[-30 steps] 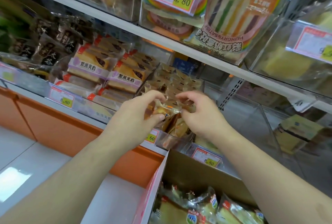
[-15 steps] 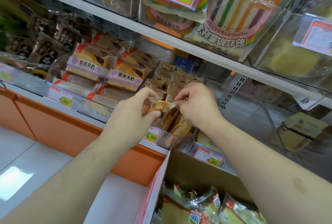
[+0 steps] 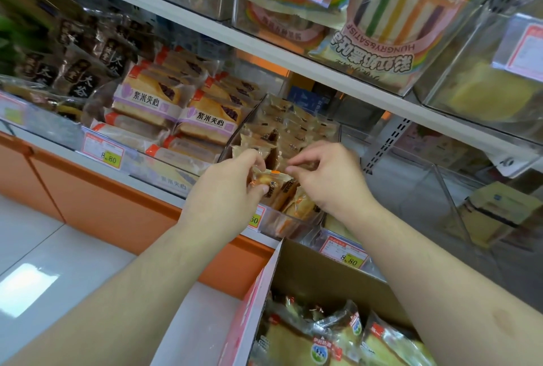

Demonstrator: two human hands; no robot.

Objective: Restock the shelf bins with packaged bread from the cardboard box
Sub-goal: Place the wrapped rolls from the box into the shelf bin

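Bread packet (image 3: 271, 182) lengthwise between hands (image 3: 282, 186)

small clear-wrapped bread packet (image 3: 271, 182) tilted at front of clear shelf bin (image 3: 293, 223), among upright brown packets; cardboard box (image 3: 323, 274) below, open, holding bagged loaves (image 3: 308, 342).

Bright, soft-focus, warped edges, floor glare
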